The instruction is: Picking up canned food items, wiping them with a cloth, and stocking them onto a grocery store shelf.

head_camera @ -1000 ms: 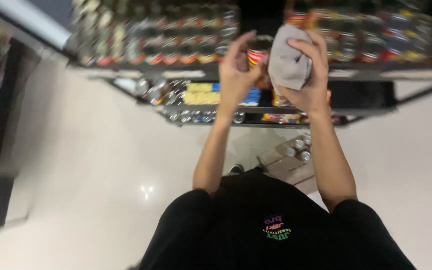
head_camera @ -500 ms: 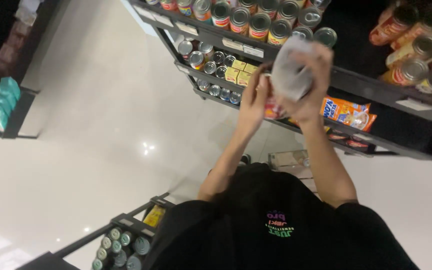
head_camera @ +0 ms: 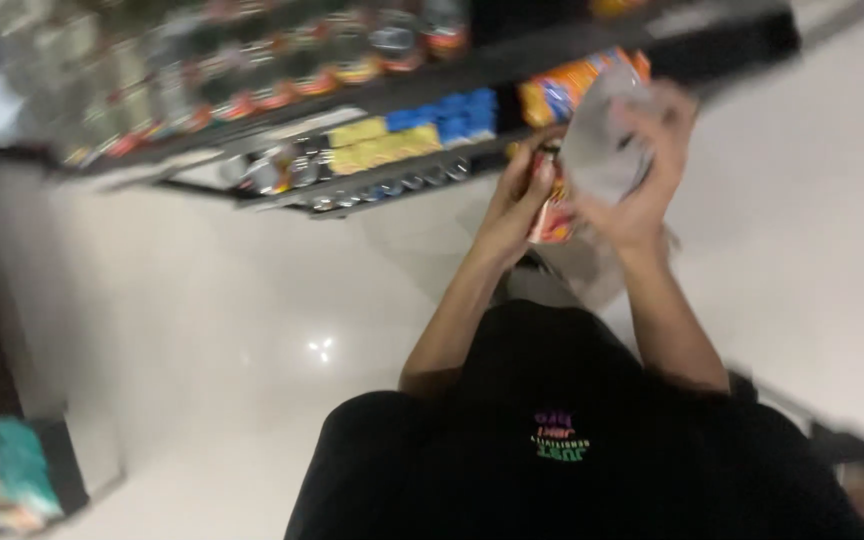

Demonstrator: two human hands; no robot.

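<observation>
My left hand (head_camera: 514,205) grips a red-orange tin can (head_camera: 553,215) chest-high before the shelf (head_camera: 432,85); my right hand (head_camera: 632,190) clutches a grey cloth (head_camera: 602,150) against it. I should steady the can and wipe firmly.

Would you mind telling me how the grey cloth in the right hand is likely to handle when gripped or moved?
The grey cloth looks bunched and creased in the right hand, so it is probably floppy and light. It drapes against the can held by the left hand, so it likely conforms rather than slips. The frame is blurred, so its texture stays uncertain.
</observation>
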